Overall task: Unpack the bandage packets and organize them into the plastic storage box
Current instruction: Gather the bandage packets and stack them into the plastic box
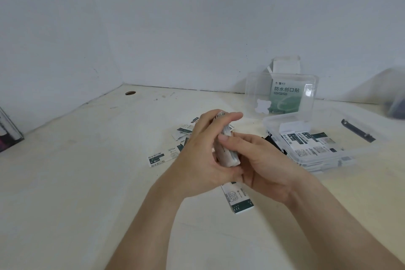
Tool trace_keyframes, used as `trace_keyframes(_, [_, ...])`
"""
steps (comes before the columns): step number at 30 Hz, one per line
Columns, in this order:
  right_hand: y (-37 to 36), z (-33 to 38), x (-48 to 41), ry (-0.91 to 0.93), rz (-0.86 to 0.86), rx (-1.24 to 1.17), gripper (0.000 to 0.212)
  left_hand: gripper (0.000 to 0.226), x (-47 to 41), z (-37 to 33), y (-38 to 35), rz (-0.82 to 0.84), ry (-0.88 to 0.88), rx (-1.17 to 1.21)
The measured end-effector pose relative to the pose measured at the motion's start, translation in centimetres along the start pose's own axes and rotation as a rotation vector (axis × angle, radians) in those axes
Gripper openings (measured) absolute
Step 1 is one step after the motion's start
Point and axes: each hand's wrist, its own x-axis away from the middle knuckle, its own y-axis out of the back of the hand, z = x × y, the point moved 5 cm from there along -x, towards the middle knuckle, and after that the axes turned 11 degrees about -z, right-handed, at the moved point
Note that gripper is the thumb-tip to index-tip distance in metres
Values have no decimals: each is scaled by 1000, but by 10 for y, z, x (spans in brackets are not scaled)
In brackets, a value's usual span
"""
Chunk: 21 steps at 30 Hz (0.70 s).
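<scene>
A white table [87, 182] sits in a corner. In the head view, the clear box [282, 116] lies open with some packets flat inside. Just left of the box, the left hand [201, 160] curls round a stack of packets [228, 153] and the right hand [265, 166] pinches it. Loose packets [156, 158] lie further left. It is best to square the stack, then lay it flat in the box.

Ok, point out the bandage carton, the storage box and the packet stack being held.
bandage carton [286, 67]: head view, open top flap.
storage box [311, 160]: head view, near wall.
packet stack [229, 155]: head view, lower white edge.
</scene>
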Motion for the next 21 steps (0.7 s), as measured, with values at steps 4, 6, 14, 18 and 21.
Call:
trace_keyframes(4, [3, 0, 0, -12, 45, 65, 35, 90, 2, -2, -1, 91, 35, 31])
trace_keyframes(6, [3, 2, 0, 37, 18, 161, 33, 91, 2, -4, 3, 146, 62, 197])
trace_keyframes(14, [-4, 32, 11, 320, -100, 417, 32, 35, -18, -18, 30, -328, 137, 181])
trace_keyframes(18, [-1, 46, 16, 387, -109, 487, 31, 30, -27, -37, 25, -293, 36, 153])
trace_keyframes(21, [6, 57, 20, 398, -118, 560, 36, 32, -38, -53, 14, -236, -77, 49])
